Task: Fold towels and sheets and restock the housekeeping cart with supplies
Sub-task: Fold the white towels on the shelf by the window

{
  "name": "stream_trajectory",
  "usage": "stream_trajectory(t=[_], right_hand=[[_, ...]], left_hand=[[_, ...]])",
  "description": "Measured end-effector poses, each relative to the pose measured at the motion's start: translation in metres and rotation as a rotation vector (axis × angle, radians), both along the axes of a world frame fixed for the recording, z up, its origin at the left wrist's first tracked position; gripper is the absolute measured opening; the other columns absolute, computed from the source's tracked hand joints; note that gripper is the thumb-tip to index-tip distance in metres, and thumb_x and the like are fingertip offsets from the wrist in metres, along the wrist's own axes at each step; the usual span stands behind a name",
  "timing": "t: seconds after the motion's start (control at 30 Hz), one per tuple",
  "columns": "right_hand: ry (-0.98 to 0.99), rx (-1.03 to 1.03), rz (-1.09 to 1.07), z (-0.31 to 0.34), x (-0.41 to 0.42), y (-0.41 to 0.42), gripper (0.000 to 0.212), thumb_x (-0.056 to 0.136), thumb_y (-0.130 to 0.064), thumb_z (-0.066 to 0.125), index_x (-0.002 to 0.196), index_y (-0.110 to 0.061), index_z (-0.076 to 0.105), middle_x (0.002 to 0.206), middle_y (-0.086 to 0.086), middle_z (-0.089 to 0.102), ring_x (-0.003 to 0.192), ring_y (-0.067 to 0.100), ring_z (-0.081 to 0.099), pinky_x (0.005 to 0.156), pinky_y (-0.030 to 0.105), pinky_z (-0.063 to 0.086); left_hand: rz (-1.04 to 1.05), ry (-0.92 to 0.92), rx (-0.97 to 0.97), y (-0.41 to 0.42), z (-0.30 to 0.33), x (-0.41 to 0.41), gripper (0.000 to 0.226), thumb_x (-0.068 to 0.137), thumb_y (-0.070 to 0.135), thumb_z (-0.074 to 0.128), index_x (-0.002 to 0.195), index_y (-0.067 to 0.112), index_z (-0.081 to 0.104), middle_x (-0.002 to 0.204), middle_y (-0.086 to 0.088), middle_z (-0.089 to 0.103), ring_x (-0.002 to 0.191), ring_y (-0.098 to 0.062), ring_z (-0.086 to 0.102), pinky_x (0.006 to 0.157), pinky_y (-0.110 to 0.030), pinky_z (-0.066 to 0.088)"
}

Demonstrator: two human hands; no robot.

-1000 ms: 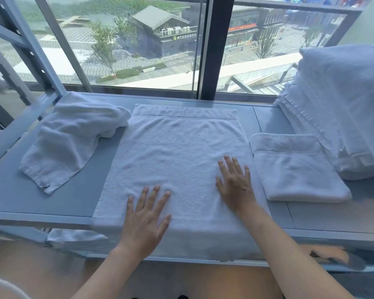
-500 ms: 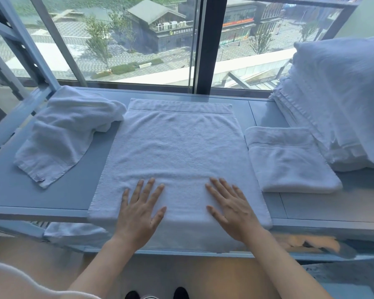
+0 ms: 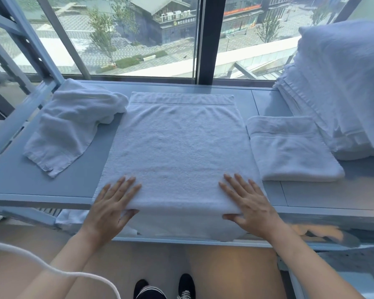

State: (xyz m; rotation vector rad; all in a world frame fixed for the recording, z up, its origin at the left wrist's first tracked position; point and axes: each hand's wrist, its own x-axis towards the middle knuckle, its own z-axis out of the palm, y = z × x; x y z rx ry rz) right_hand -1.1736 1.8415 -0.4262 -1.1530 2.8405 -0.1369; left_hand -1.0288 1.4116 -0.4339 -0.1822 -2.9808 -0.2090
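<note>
A white towel lies flat across the middle of the blue-grey shelf, and its near end hangs over the front edge. My left hand holds the towel at its near left. The fingers lie straight on top and the thumb is tucked under the rounded front fold. My right hand holds the near right the same way, thumb beneath the fold.
A crumpled white towel lies on the shelf to the left. To the right is a folded towel, with a tall stack of white linen behind it. Slanted shelf posts rise at the left, and a window runs behind.
Both hands slid towards me over the towel from its middle to the front edge, spreading apart. The thumbs now hook under the fold.
</note>
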Motion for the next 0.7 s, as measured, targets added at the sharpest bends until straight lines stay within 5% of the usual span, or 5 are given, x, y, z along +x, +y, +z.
stream_trajectory(t=[0.13,0.27,0.4,0.53,0.7], right_hand=[[0.113,0.054,0.041,-0.002,0.008,0.002,0.083,0.099,-0.071,0.035,0.165,-0.026,0.014,0.173,-0.001,0.006,0.159,0.027,0.007,0.125,0.054,0.021],[0.115,-0.021,0.032,-0.001,0.026,0.004,0.066,0.104,-0.035,0.052,0.163,-0.020,0.026,0.171,0.001,0.015,0.158,0.030,0.014,0.125,0.052,0.020],[0.216,-0.220,0.015,0.011,0.048,0.006,0.045,0.088,0.005,0.066,0.132,-0.005,0.067,0.142,0.014,0.062,0.127,0.039,0.061,0.098,0.050,0.054],[0.299,-0.278,-0.102,0.030,0.078,0.011,0.031,0.082,0.010,0.067,0.104,-0.012,0.072,0.093,0.001,0.067,0.079,0.030,0.066,0.059,0.036,0.053],[0.304,-0.331,-0.184,0.058,0.130,0.003,0.037,0.074,0.013,0.079,0.101,-0.014,0.075,0.087,0.000,0.068,0.076,0.027,0.066,0.058,0.028,0.048]], left_hand=[[-0.008,0.021,-0.024,0.004,0.003,0.001,0.060,0.101,0.045,0.039,0.155,0.020,0.043,0.165,-0.001,0.034,0.153,-0.030,0.031,0.116,-0.058,0.035],[-0.009,0.115,0.069,0.009,0.003,0.011,0.050,0.106,0.034,0.034,0.146,0.017,0.057,0.157,-0.002,0.046,0.147,-0.031,0.042,0.114,-0.056,0.039],[-0.001,0.242,0.095,0.008,0.018,0.027,0.032,0.098,0.027,0.051,0.114,0.014,0.075,0.123,-0.007,0.070,0.109,-0.037,0.068,0.086,-0.046,0.052],[0.011,0.330,0.063,-0.008,0.040,0.066,0.034,0.101,0.040,0.051,0.095,0.014,0.072,0.087,0.000,0.062,0.076,-0.029,0.063,0.059,-0.039,0.048],[0.003,0.394,0.221,-0.030,0.063,0.125,0.010,0.098,0.013,0.065,0.097,0.009,0.074,0.095,0.001,0.065,0.088,-0.026,0.066,0.069,-0.035,0.054]])
